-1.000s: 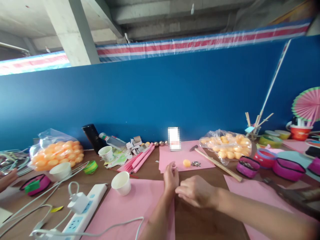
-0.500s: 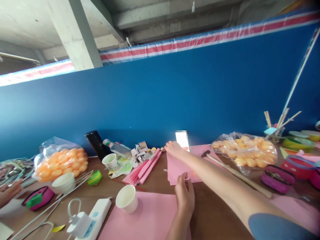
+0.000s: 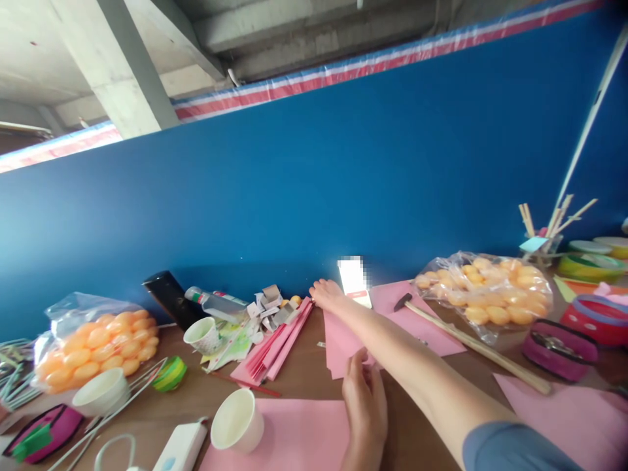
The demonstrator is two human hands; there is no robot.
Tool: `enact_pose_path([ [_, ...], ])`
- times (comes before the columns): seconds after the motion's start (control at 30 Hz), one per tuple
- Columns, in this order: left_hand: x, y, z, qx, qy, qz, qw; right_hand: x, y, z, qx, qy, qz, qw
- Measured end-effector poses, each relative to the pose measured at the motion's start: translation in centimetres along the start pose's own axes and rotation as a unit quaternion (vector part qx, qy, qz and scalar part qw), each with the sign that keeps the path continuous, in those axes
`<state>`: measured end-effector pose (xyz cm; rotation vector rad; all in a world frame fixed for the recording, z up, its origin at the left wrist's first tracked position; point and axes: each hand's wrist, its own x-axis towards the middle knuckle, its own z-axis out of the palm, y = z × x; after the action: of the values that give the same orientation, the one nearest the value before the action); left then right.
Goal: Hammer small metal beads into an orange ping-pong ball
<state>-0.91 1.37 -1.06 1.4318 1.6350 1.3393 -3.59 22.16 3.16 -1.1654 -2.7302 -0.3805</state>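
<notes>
My right hand [image 3: 328,294] reaches far across the table to the foot of the blue wall, between the pink paper strips [image 3: 279,347] and a lit phone [image 3: 354,281]. Its fingers bend down together at the table; whatever lies under them is hidden. My left hand [image 3: 363,399] stays close to me, fingers curled in towards the thumb, and I cannot make out anything in it. It is beside a pink sheet [image 3: 304,432] that carries a white paper cup [image 3: 237,420]. Beyond my left fingertips lie more pink sheets [image 3: 338,347], partly under my right forearm.
A hammer [image 3: 471,340] lies right of my forearm. Bags of orange balls stand at left [image 3: 108,340] and right [image 3: 490,288]. Around are a black cylinder [image 3: 169,301], a bottle [image 3: 216,304], a patterned cup [image 3: 202,335], a power strip [image 3: 181,448] and a purple case [image 3: 559,350].
The view has shifted slightly. My right fingers now cover the spot where a small shiny object showed beside the strips. My left hand keeps its curled pose.
</notes>
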Motion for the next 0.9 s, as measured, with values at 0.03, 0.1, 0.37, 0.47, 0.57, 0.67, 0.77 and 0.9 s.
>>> enact_pose_path([
  [0.03,0.0,0.0,0.0,0.000,-0.001,0.002,1.000,0.0,0.1,0.1,0.001,0.002,0.002,1.000],
  [0.1,0.0,-0.1,-0.1,0.001,-0.003,0.008,1.000,-0.1,0.2,0.3,0.004,0.004,0.007,1.000],
  [0.37,0.1,-0.2,0.0,0.009,0.001,0.017,1.000,-0.7,0.5,0.3,0.018,0.021,-0.001,1.000],
  [0.47,0.0,-0.4,0.0,0.010,0.005,0.014,1.000,-0.9,0.5,0.0,0.029,0.035,-0.016,0.999],
  [0.57,0.0,-0.5,0.0,0.005,0.003,0.018,1.000,-1.1,0.2,-0.4,0.050,0.060,-0.027,0.997],
  [0.67,0.0,-0.6,0.1,0.002,0.006,0.020,1.000,-1.7,-0.4,-1.4,0.079,0.091,-0.023,0.992],
  [0.77,0.1,-0.6,0.1,-0.001,0.014,0.018,1.000,-3.6,-1.2,-2.7,0.117,0.115,-0.017,0.986],
  [0.9,0.3,-0.8,0.0,-0.026,0.026,0.031,0.999,-8.7,-1.3,-4.9,0.175,0.145,0.006,0.974],
])
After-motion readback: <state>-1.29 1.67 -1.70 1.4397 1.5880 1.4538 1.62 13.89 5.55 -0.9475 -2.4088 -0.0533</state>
